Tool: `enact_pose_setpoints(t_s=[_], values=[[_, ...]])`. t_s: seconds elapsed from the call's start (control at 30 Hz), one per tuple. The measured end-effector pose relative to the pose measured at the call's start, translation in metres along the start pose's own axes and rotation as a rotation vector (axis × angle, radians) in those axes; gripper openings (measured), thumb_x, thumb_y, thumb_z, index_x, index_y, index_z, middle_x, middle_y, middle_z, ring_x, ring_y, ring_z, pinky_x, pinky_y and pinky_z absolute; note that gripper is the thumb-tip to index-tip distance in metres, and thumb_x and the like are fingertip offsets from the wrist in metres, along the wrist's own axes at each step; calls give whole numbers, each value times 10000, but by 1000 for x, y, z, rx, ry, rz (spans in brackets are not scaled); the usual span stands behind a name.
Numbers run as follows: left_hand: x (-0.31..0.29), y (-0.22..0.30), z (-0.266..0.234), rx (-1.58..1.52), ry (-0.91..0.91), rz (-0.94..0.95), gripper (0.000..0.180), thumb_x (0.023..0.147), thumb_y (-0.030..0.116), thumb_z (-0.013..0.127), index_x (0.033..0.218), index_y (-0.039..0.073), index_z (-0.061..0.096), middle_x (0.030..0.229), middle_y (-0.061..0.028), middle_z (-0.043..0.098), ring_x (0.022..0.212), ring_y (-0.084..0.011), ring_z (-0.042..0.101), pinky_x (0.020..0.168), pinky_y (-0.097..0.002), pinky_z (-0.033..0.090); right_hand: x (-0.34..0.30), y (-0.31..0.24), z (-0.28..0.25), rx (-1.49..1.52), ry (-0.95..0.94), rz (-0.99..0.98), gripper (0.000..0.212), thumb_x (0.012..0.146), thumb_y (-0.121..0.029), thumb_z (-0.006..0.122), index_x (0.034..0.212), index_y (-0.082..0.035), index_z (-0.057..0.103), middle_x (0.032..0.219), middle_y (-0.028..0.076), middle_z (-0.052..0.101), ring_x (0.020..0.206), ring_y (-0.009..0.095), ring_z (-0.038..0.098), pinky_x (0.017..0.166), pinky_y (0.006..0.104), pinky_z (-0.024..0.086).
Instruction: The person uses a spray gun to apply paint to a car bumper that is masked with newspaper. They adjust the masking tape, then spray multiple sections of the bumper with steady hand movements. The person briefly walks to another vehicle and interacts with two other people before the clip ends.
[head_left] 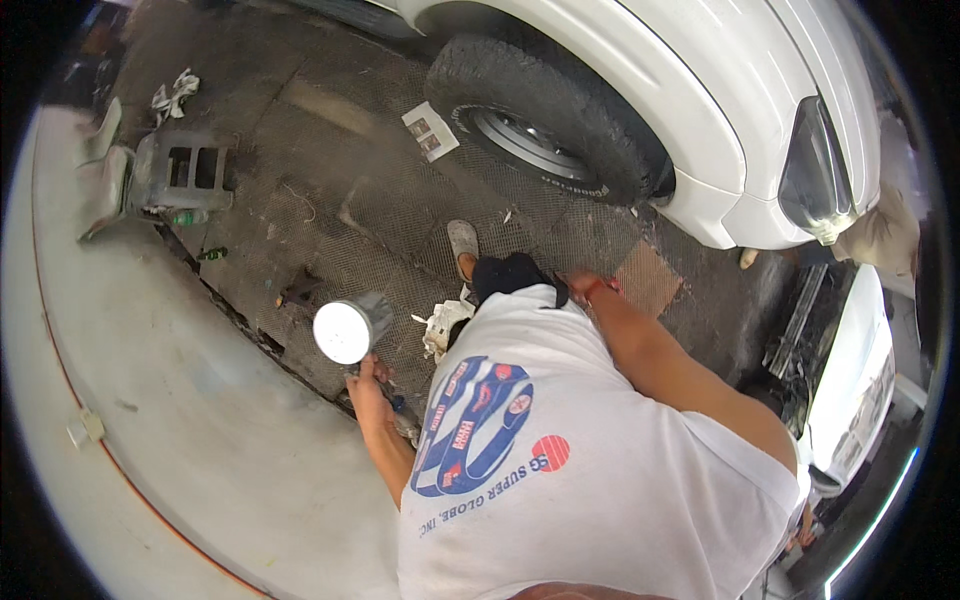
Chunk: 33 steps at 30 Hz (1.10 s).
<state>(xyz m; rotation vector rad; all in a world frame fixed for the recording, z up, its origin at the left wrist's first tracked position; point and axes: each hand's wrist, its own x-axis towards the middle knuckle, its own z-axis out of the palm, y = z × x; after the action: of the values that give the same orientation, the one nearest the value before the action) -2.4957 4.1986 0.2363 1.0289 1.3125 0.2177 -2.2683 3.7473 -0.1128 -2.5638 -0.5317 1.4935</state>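
White bodywork of a car (700,90) fills the upper right, its dark front tyre (545,110) resting on a worn grey mat (330,200) that runs down to pale concrete floor (180,440) at the seven o'clock side. A person in a white printed shirt (560,470) bends over the mat. Their left hand (368,385) is clamped around the grip of a spray gun, whose metal cup (345,330) with its round white lid stands just above the fist, at about twelve o'clock from it; the tool's long axis seems to run upright, tipped slightly to eleven. The right hand (580,285) reaches towards one o'clock, well apart from the left, near a brown square patch (648,278); whether it grips anything cannot be told. A crumpled rag (445,325) lies between the two hands, nearer the left.
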Motion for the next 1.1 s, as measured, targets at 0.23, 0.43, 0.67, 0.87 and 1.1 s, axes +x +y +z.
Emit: enact_pose_setpoints(t_s=[0.23, 0.43, 0.67, 0.87, 1.1], values=[[71, 104, 4, 66, -89, 122, 181, 1077, 159, 640, 941, 39, 636, 783, -1, 526, 719, -129, 468, 741, -351, 481, 34, -136, -117, 481, 56, 178, 868, 1020, -686, 544, 1505, 34, 559, 1471, 299, 617, 1377, 424, 603, 1187, 520, 430], [126, 166, 4, 82, -241, 163, 282, 1070, 325, 699, 929, 84, 657, 774, 28, 524, 726, -116, 480, 758, -336, 465, 15, -166, -95, 649, 90, 366, 753, 1044, -617, 568, 1448, 18, 562, 1202, 177, 647, 926, 266, 630, 781, 418, 503], [226, 222, -11, 360, -529, 111, 195, 1073, 189, 655, 948, 42, 629, 764, 6, 509, 700, -132, 453, 738, -355, 481, -31, -222, 21, 654, 153, 592, 710, 1051, -585, 583, 1351, 57, 620, 1021, 181, 742, 693, 228, 718, 594, 396, 576], [304, 266, -61, 628, -743, 111, 172, 1059, 186, 655, 1023, 25, 606, 767, 4, 494, 702, -144, 444, 744, -361, 471, -65, -372, 146, 1013, 355, 695, 733, 1030, -565, 630, 1353, 93, 616, 1021, 212, 749, 688, 250, 745, 617, 367, 614], [328, 305, -126, 757, -832, 210, 202, 1059, 212, 666, 921, 100, 570, 754, 33, 451, 688, -123, 406, 657, -335, 344, -69, -438, 112, 790, 491, 642, 959, 964, -704, 609, 1522, 71, 524, 1474, 311, 606, 1368, 424, 596, 1158, 483, 468]])
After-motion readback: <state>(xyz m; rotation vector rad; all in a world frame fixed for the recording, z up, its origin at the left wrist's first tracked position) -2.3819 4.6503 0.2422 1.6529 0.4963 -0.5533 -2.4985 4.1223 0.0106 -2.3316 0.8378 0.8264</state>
